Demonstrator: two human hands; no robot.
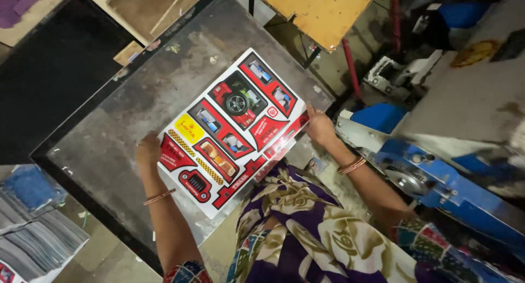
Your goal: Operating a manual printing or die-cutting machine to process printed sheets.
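Note:
A white printed sheet (232,132) with red, yellow and black vehicle-part shapes lies on a worn grey metal table (126,124). My left hand (147,152) grips the sheet's left edge. The right edge is held by my right hand (319,127), where a glossy strip of the sheet bends upward. Both wrists wear thin bangles. My lap in purple floral cloth (306,228) is below the sheet.
A blue machine (437,179) stands to the right, close to my right forearm. Stacks of printed sheets (33,239) sit at the lower left. A yellow wooden board (317,9) on red legs is beyond the table. Dark floor lies at upper left.

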